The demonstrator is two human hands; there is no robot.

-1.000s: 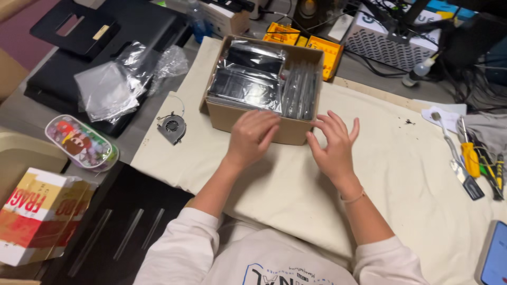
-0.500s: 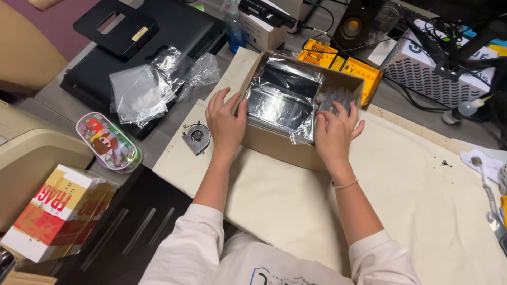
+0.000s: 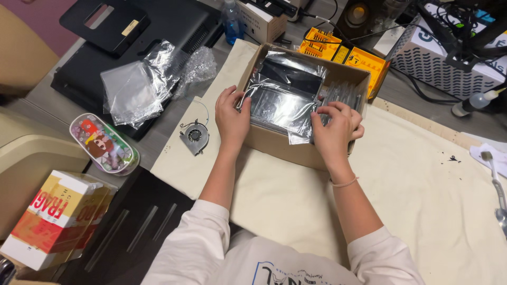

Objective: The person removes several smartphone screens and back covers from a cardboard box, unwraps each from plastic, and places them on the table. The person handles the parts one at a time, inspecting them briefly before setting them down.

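Note:
An open cardboard box (image 3: 274, 145) stands on a cream cloth (image 3: 422, 184) and holds several silvery anti-static bags. My left hand (image 3: 231, 117) grips the left edge of the top silvery bag (image 3: 280, 105). My right hand (image 3: 337, 125) pinches the same bag's right edge at the box's near wall. More bagged items stand upright at the right side of the box (image 3: 343, 94).
A small fan (image 3: 194, 136) lies left of the box. Crumpled clear plastic bags (image 3: 142, 87) rest on a black case. A colourful pencil tin (image 3: 103, 143) and an orange-white carton (image 3: 55, 219) sit at left. Yellow tool cases (image 3: 343, 53) and cables lie behind the box.
Both hands moved from the box's near wall up into the box and took hold of the top silvery bag. The view shifted, bringing the box closer.

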